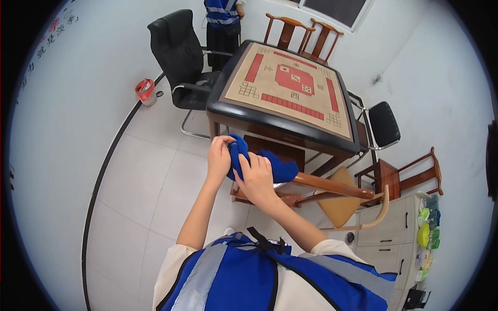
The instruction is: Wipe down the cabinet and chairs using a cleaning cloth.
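A blue cloth (278,167) is bunched over the top rail of a wooden chair (330,184) in front of me. My left hand (220,157) pinches the cloth's far-left end between thumb and fingers. My right hand (255,175) lies over the middle of the cloth, its fingers curled onto it. The rail's right end shows bare beyond the cloth. The part of the rail beneath the cloth and hands is hidden.
A mahjong table (229,109) stands just ahead, with a black office chair (177,58) at its left. Behind it are a person in a blue vest (221,13) and wooden chairs (286,33). A bin (147,93) sits by the left wall. At right are a tan-seated chair (338,198) and a cabinet (385,221).
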The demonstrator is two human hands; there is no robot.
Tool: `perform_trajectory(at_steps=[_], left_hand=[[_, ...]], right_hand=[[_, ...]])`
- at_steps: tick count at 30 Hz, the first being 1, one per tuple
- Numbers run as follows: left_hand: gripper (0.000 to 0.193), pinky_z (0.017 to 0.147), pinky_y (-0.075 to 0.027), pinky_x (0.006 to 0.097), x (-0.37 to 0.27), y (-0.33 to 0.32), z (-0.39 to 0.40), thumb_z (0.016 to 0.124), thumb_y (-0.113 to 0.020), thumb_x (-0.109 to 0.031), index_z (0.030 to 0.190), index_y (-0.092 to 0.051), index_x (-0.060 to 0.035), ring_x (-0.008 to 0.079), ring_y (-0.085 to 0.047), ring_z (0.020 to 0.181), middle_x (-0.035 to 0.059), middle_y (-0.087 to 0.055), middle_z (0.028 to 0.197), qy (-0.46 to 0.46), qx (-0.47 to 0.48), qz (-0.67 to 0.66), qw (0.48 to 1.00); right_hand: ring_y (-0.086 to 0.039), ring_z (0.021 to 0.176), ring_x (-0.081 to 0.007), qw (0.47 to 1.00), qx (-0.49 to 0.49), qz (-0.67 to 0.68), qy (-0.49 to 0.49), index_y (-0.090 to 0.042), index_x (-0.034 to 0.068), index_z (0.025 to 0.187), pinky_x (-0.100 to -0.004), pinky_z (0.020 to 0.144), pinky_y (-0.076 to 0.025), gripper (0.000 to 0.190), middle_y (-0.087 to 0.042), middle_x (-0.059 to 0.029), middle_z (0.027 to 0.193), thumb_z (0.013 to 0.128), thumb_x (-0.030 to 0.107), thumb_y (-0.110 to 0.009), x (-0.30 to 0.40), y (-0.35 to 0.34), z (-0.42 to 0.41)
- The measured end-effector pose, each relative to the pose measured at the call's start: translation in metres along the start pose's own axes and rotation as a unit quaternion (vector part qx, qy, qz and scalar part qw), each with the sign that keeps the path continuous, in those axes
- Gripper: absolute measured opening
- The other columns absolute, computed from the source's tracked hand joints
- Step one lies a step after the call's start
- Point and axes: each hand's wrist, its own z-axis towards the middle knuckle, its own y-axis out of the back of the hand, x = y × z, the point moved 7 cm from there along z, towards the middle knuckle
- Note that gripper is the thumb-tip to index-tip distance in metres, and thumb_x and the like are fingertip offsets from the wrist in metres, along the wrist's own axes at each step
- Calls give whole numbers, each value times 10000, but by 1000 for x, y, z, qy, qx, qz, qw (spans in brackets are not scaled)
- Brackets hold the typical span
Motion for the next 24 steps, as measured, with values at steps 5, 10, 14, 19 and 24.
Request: perform_trajectory(at_steps=[5, 10, 14, 19, 24], left_hand=[[251, 679, -448, 280, 10, -3, 0, 791, -307, 40, 890, -536, 13, 201, -551, 746, 126, -528, 914, 19, 18, -63, 998], [282, 683, -441, 264, 12, -2, -6, 772, -293, 58, 903, -535, 1, 176, -549, 718, 101, -525, 927, 42, 25, -77, 996], [282, 680, -431, 260, 22, -7, -4, 764, -295, 56, 897, -538, 1, 157, -536, 698, 87, -535, 909, 60, 40, -92, 993], [279, 659, -431, 253, 12, -6, -3, 750, -295, 57, 862, -546, 9, 143, -536, 671, 81, -560, 867, 46, 50, -94, 993], [263, 643, -432, 254, 16, -8, -4, 749, -303, 54, 842, -546, 14, 140, -534, 659, 79, -565, 846, 58, 56, -111, 991]], right_hand=[[-496, 917, -286, 996, 85, 7, 11, -524, 87, 1082, -379, 807, -379, 513, -503, -128, 1017, 596, 110, -684, -23, 34, -10], [-479, 962, -305, 994, 57, -9, -91, -530, 104, 1073, -398, 844, -372, 578, -487, -123, 1060, 523, 51, -697, -64, 89, -48], [-472, 970, -306, 980, 28, -116, -157, -535, 115, 1077, -395, 851, -368, 627, -490, -118, 1064, 480, 33, -708, -110, 125, -92], [-475, 972, -289, 976, 70, -149, -142, -547, 120, 1072, -438, 859, -342, 608, -505, -115, 1036, 507, 168, -764, -142, 154, -99], [-508, 912, -271, 983, 125, -109, -81, -548, 114, 1069, -397, 797, -393, 592, -522, -112, 966, 522, 202, -755, -143, 138, -88]])
